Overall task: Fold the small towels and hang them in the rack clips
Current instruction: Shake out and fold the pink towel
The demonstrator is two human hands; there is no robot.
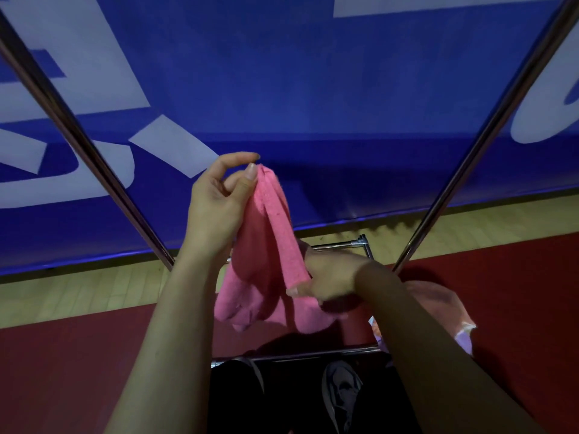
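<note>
Left hand point(216, 205) pinches the pink towel point(266, 242) at its top; right hand point(329, 277) grips its lower edge, both above the rack's base bar point(313, 353).

A blue banner point(297, 89) with large white lettering fills the upper half of the frame and hangs down to the floor. Below it runs a strip of pale wooden flooring point(78, 289), and nearer the bottom of the frame a dark red floor covering point(94, 355). The light is dim, with deep shadow at lower centre.
</note>
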